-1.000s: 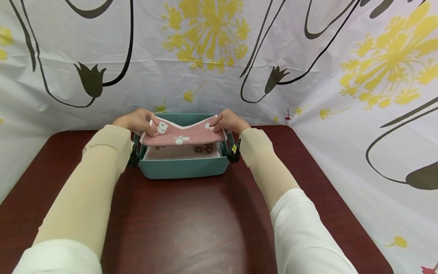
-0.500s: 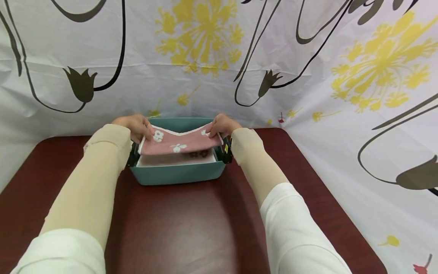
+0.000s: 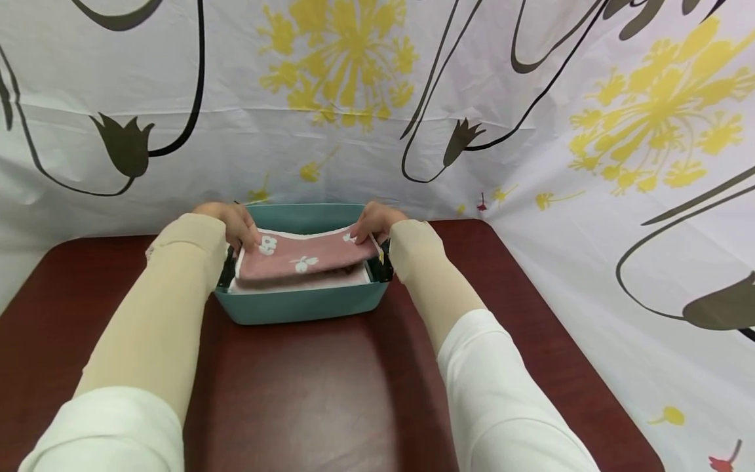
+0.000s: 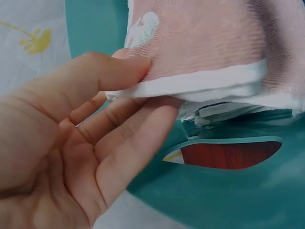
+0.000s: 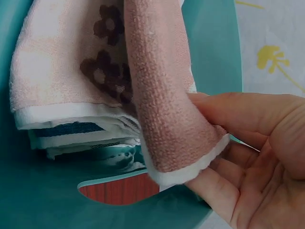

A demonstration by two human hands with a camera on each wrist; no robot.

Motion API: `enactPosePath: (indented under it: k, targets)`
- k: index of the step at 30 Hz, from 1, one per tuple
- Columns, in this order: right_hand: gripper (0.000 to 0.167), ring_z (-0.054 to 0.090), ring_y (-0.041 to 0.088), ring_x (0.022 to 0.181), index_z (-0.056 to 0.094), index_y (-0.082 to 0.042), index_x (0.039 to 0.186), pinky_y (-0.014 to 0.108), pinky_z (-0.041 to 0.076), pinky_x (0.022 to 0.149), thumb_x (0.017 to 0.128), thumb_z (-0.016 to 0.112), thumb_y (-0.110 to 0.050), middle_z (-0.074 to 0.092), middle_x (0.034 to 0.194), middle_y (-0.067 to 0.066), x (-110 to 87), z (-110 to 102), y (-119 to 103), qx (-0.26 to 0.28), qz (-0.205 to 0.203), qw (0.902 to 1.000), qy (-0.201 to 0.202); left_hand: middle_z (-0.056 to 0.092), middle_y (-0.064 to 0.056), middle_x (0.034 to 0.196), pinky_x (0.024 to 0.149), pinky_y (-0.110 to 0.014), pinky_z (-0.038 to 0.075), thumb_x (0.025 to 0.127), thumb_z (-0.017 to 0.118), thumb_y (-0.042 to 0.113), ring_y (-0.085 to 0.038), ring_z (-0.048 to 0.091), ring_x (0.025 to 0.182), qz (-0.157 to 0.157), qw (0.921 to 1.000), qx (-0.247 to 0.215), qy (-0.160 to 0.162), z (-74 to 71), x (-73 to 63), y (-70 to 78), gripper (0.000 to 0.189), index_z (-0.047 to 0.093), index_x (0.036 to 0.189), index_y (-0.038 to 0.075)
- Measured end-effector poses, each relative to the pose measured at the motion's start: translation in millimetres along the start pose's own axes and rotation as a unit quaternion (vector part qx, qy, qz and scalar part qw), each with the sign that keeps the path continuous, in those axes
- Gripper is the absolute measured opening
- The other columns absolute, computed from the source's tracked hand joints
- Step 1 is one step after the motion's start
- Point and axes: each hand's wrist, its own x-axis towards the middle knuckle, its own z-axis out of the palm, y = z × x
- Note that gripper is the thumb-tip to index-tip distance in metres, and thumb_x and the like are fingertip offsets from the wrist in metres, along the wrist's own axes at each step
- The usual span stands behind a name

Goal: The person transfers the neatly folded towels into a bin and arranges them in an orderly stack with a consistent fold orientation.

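Note:
A folded pink towel [image 3: 307, 254] with white flowers and white edging is held across the teal basket [image 3: 301, 308] by both hands. My left hand [image 3: 234, 226] pinches its left end, thumb [image 4: 126, 71] on top and fingers beneath. At the other end my right hand [image 3: 375, 221] pinches the towel's white-edged corner between thumb and fingers. Under it, inside the basket, lies a pale pink towel [image 5: 66, 62] with dark brown flowers, on top of more folded cloths [image 5: 71, 138]. The pink towel's near edge hangs close over this stack.
The basket stands at the back of a dark red wooden table [image 3: 295, 393], close to a white curtain [image 3: 236, 118] printed with flowers. A cut-out handle hole shows in each basket end wall, as in the left wrist view [image 4: 228, 153].
Both hands have lowered the pink towel toward the stack in the basket, covering more of the pale towel's brown flowers. The head view has also shifted slightly.

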Motion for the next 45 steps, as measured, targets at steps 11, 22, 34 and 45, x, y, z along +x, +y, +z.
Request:
enactPosePath:
  k: [11, 22, 34, 45]
  targets:
    - [0.018, 0.053, 0.009, 0.07, 0.07, -0.007, 0.101, 0.031, 0.05, 0.074, 0.083, 0.067, -0.01, 0.064, 0.101, 0.002, 10.0, 13, -4, -0.099, 0.001, 0.9949, -0.017, 0.061, -0.006, 0.086, 0.072, -0.028, 0.047, 0.081, 0.058, -0.002, -0.015, 0.054, 0.081, -0.014, 0.9968, 0.074, -0.025, 4.0, 1.1, -3.6, 0.027, 0.056, 0.106, -0.013]
    - [0.019, 0.055, 0.014, 0.08, 0.071, -0.01, 0.101, 0.026, 0.047, 0.067, 0.083, 0.068, -0.014, 0.061, 0.1, 0.002, 13.7, 22, -3, -0.168, 0.003, 0.985, -0.037, 0.044, -0.027, 0.127, 0.078, -0.038, 0.048, 0.08, 0.067, 0.007, -0.034, 0.046, 0.11, -0.078, 0.9919, 0.1, -0.006, 10.1, 8.2, -8.2, 0.016, 0.068, 0.096, 0.005]
    - [0.015, 0.047, 0.019, 0.078, 0.066, -0.012, 0.099, 0.03, 0.041, 0.063, 0.086, 0.063, -0.019, 0.056, 0.098, 0.006, 7.9, 21, -8, -0.222, 0.013, 0.9731, -0.062, 0.044, -0.03, 0.127, 0.079, -0.037, 0.046, 0.087, 0.061, 0.005, -0.033, 0.046, 0.107, -0.093, 0.9828, 0.159, 0.012, 20.4, 1.6, 6.6, 0.012, 0.067, 0.095, 0.001]
    - [0.025, 0.047, 0.018, 0.08, 0.063, -0.007, 0.105, 0.031, 0.041, 0.07, 0.095, 0.048, -0.025, 0.053, 0.1, 0.01, 16.1, 16, -8, -0.246, 0.004, 0.9634, -0.107, 0.034, -0.033, 0.133, 0.077, -0.029, 0.045, 0.089, 0.047, -0.004, -0.029, 0.042, 0.108, -0.088, 0.9813, 0.134, -0.106, -2.9, 30.3, -5.6, 0.025, 0.064, 0.107, -0.002]
